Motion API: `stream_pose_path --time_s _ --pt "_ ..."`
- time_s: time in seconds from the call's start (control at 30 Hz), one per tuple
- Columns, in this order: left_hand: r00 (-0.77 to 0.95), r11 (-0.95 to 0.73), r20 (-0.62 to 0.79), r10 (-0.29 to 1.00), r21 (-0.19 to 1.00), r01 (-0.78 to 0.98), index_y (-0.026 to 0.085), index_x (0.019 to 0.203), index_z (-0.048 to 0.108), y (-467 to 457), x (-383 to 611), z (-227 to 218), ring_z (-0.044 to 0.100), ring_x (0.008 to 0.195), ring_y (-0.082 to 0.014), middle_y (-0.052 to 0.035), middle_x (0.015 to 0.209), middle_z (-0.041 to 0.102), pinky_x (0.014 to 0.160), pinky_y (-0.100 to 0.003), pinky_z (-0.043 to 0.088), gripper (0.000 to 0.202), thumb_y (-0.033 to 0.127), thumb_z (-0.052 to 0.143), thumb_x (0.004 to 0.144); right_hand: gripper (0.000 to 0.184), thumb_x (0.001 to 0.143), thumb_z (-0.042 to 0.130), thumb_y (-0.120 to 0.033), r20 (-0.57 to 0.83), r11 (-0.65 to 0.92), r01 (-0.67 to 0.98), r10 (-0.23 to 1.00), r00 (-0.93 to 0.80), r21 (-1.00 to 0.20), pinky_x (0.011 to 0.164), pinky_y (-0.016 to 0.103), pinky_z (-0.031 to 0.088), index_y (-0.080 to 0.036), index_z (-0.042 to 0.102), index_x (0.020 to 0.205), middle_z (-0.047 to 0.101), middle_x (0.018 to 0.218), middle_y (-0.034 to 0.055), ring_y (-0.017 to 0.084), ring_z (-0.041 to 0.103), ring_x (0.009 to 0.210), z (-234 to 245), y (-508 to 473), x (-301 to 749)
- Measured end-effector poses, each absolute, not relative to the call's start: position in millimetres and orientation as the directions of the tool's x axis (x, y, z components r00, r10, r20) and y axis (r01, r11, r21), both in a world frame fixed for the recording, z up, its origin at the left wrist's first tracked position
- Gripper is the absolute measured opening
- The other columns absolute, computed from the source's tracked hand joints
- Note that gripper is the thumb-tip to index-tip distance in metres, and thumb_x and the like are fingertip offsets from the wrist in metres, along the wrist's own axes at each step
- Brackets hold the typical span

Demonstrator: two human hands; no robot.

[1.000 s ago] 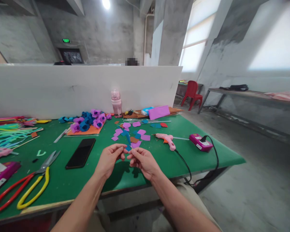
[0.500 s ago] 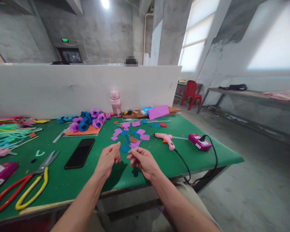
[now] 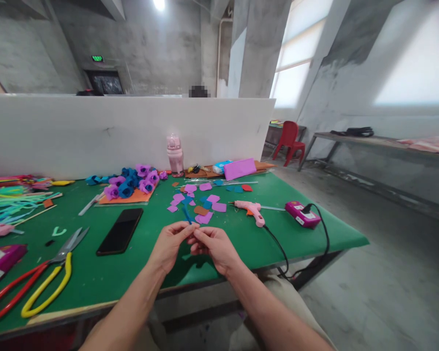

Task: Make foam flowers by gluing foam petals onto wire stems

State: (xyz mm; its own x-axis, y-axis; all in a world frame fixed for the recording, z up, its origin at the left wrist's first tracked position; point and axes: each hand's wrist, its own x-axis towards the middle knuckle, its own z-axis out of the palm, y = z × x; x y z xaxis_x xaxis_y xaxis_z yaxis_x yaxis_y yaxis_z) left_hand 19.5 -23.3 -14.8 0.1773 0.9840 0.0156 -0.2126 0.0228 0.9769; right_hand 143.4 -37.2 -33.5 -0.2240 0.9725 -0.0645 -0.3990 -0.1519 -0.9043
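Observation:
Above the front of the green table, my left hand [image 3: 172, 245] and my right hand [image 3: 216, 247] meet, fingertips touching. Both are closed in a pinch at the lower end of a narrow blue paper piece [image 3: 187, 213], which points up and away from me. My fingers cover its lower end. Just beyond lie cut paper pieces: purple ones [image 3: 204, 217], a brown one [image 3: 201, 210] and blue ones [image 3: 206, 200]. To the right of my hands a pink glue gun [image 3: 250, 208] rests on its side.
Left of my hands lie a black phone [image 3: 120, 231] and red-and-yellow-handled scissors [image 3: 53, 268]. Purple and blue paper flowers [image 3: 133, 183] sit farther back near a pink bottle [image 3: 175, 156]. A white partition [image 3: 131, 129] borders the table. A magenta power box [image 3: 302, 215] stands right, its cable hanging over the edge.
My left hand has moved right and closed at the blue paper piece beside my right hand. The piece has tilted to the left. A round blue patch near my fingers no longer shows.

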Motion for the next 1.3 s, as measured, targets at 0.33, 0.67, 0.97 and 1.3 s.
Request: stream_pose_path --time_s 0.33,0.67,0.97,1.3 --pt "-0.105 -0.058 -0.008 0.994 0.790 -0.610 0.017 0.071 0.061 0.6 -14.7 -12.0 0.044 0.044 -0.0044 0.0014 0.061 0.062 0.043 -0.017 0.034 0.015 0.025 0.071 0.063 0.021 0.074 0.059 -0.034 0.201 0.332 0.237 0.872 -0.447 -0.913 0.051 0.022 0.039 -0.018 0.068 0.063 0.064 0.057 0.0006 0.013 0.056 0.052 -13.7 -50.3 166.4" --pt "0.065 0.058 -0.026 0.998 0.828 -0.557 0.014 0.080 0.060 -8.8 -4.1 -4.6 0.045 0.046 -0.0035 0.0007 0.061 0.060 0.042 -0.014 0.036 0.024 0.017 0.073 0.061 0.016 0.072 0.061 -0.033 0.415 0.412 0.259 0.909 -0.046 -0.874 0.073 0.030 0.042 -0.020 0.068 0.078 0.063 0.073 0.0023 0.016 0.055 0.072 -9.5 -35.3 177.8" --pt "0.221 0.112 -0.016 0.975 0.896 -0.430 0.013 0.077 0.060 -17.6 7.5 -10.7 0.044 0.042 -0.0025 0.0004 0.063 0.062 0.039 -0.014 0.035 0.017 0.024 0.069 0.068 0.021 0.075 0.057 -0.037 0.459 0.397 0.357 0.882 0.107 -0.846 0.070 0.028 0.043 -0.019 0.067 0.073 0.065 0.070 0.0012 0.016 0.058 0.069 -13.9 -30.8 179.2" --pt "0.329 0.153 -0.046 0.943 0.939 -0.309 0.014 0.074 0.057 -26.9 29.4 -20.8 0.043 0.039 -0.0025 0.0013 0.064 0.063 0.038 -0.015 0.034 0.018 0.029 0.065 0.071 0.028 0.076 0.055 -0.041 0.364 0.345 0.167 0.925 0.105 -0.924 0.076 0.028 0.046 -0.019 0.070 0.077 0.070 0.079 0.0037 0.018 0.063 0.077 -20.9 -27.2 164.3"
